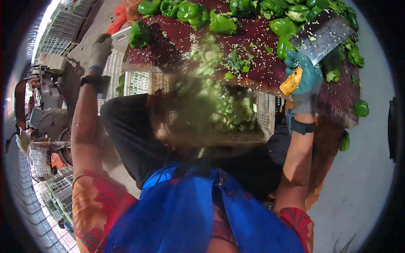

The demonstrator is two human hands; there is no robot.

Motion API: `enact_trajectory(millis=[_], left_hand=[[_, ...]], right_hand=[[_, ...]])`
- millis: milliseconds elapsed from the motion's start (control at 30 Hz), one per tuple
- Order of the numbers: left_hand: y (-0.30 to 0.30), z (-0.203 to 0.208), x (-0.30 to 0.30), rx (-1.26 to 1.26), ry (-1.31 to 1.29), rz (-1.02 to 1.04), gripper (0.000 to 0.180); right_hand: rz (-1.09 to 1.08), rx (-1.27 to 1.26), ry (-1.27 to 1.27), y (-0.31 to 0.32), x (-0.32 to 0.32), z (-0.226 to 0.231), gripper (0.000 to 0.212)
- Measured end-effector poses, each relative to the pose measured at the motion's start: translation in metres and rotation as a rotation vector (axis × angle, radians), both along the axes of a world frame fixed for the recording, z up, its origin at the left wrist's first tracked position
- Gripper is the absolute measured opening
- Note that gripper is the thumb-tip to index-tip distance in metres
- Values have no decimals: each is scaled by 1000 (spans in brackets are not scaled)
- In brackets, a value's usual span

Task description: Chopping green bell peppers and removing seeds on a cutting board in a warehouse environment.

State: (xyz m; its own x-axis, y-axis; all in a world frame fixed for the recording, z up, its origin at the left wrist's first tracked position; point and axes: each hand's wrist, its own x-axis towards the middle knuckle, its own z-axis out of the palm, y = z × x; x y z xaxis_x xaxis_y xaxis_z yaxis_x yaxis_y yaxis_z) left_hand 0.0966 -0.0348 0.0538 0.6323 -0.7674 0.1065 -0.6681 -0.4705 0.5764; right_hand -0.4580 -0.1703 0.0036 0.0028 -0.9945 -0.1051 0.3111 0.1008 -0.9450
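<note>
My right hand [304,75], in a teal glove, is wrapped round the yellow handle of a cleaver [324,34]. Its broad blade, speckled with pale seeds, lies over green bell peppers at the board's right. My left hand [100,51], in a greyish glove, is beside the dark red board [181,44], over the white crate at left; its fingers are too unclear to read. A single green bell pepper [139,34] sits at the board's left edge, nearest that hand. Cut green pieces [238,111] lie in a crate [265,120] below the board's near edge.
Several whole bell peppers [193,13] line the board's far side. Scraps and seeds [236,62] are scattered across it. A pepper [361,108] rests at its right edge. Stacked crates [63,25] and machinery [48,122] stand at left. A blurry patch covers the middle of the view.
</note>
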Motion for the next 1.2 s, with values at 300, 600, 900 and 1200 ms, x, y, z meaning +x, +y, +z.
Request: enact_trajectory(millis=[300,600,900,1200], left_hand=[[-23,-70,-143,-117,-67,-458,29],[-91,-134,-214,-154,-139,-514,48],[-14,-126,-247,-92,-12,-955,44],[-20,-126,-143,-220,-285,-357,30]], right_hand=[[190,104,605,-1,-7,-19,23],[395,-202,1738,2,-9,-23,30],[594,-232,1724,38,55,-45,31],[699,-444,1626,94,65,-8,35]])
